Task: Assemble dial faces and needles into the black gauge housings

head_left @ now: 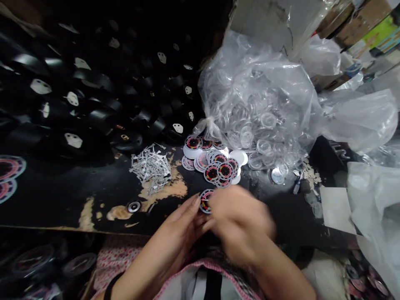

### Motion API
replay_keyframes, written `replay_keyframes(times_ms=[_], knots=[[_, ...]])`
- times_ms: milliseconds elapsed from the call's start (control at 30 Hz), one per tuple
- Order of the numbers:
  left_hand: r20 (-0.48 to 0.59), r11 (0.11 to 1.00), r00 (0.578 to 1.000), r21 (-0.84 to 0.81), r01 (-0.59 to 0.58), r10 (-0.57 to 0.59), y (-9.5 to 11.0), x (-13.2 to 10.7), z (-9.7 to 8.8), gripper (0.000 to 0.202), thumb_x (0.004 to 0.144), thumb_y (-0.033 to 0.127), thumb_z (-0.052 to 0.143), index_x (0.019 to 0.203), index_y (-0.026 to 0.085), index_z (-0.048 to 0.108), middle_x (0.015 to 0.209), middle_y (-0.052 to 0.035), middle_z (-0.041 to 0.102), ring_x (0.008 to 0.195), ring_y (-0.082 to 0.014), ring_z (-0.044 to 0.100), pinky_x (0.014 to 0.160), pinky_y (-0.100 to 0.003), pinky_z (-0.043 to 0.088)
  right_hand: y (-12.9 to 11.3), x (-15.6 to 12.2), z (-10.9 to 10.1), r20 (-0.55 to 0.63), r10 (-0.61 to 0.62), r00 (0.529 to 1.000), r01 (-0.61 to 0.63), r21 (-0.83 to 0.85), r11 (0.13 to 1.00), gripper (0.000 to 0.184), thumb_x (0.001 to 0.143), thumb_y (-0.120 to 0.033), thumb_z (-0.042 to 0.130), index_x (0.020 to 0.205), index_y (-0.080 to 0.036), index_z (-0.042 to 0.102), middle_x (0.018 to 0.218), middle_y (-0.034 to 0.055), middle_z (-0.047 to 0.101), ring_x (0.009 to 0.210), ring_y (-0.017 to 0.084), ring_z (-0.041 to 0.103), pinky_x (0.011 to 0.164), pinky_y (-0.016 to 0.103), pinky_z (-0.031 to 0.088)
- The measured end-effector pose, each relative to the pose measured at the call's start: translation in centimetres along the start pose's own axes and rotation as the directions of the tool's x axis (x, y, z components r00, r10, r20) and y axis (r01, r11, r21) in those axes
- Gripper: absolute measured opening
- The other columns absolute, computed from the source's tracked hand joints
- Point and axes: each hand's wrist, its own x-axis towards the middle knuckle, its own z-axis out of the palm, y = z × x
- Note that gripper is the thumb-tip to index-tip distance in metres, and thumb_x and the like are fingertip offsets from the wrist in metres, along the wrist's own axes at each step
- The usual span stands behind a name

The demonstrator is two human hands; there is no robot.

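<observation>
A round gauge dial (205, 201) with a black, red and yellow face is pinched at its left edge by my left hand (186, 218). A thin white pointer lies across its face. Over the dial's right side is my right hand (239, 216), smeared by motion; its fingertips and whatever they may hold are hidden. Just beyond my hands lies a loose pile of similar dials (220, 166), some face down and white. Left of that pile is a heap of small white pointers (151, 168).
A tied clear plastic bag of clear round covers (259, 112) stands behind the dials. Many black round housings (100, 121) are stacked at the left back. A small ring-shaped part (134, 206) lies near the table's front edge. A small screwdriver (297, 185) and a white card (337, 209) lie right.
</observation>
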Motion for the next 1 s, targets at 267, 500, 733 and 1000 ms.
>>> replay_keyframes(times_ms=[267,500,733,1000], knots=[[-0.001,1.000,1.000,-0.029,-0.007,0.007,0.5,-0.4,0.3,0.031,0.076,0.034,0.083,0.100,0.017,0.075,0.104,-0.0096,0.079,0.096,-0.0247,0.074,0.091,-0.037,0.057,0.6,-0.5,-3.0,-0.432,0.028,0.901,0.163,0.398,0.903,0.024,0.084,-0.007,0.041,0.077,-0.023,0.058,0.065,-0.0029,0.051,0.062,0.013,0.053,0.063,0.029,0.047],[-0.019,1.000,1.000,-0.012,-0.020,0.020,0.5,-0.6,0.0,0.034,0.074,0.040,0.083,0.096,0.015,0.076,0.107,-0.0144,0.078,0.106,-0.0307,0.072,0.097,-0.044,0.056,8.2,-5.8,-9.1,-0.736,0.286,0.613,-0.125,0.268,0.955,0.012,0.081,-0.018,0.049,0.075,-0.020,0.060,0.058,-0.0044,0.048,0.055,0.014,0.049,0.063,0.032,0.045],[-0.079,0.947,0.945,0.093,-0.309,0.316,1.0,-1.4,0.1,0.034,0.077,0.041,0.080,0.105,0.022,0.078,0.116,-0.0071,0.077,0.107,-0.0268,0.070,0.090,-0.037,0.060,4.0,-5.9,-8.8,-0.655,-0.038,0.755,-0.297,-0.393,0.871,0.020,0.088,-0.013,0.051,0.086,-0.023,0.068,0.094,0.0039,0.066,0.099,0.022,0.059,0.095,0.041,0.041],[-0.174,0.952,0.946,0.192,-0.239,0.272,1.0,-1.5,-0.3,0.033,0.073,0.036,0.083,0.104,0.026,0.078,0.126,-0.0055,0.073,0.124,-0.0323,0.062,0.091,-0.034,0.058,-0.5,-0.2,-1.1,0.115,-0.045,0.992,0.095,-0.480,0.872,0.017,0.098,-0.022,0.051,0.094,-0.015,0.066,0.088,0.0066,0.069,0.085,0.022,0.057,0.077,0.037,0.038]])
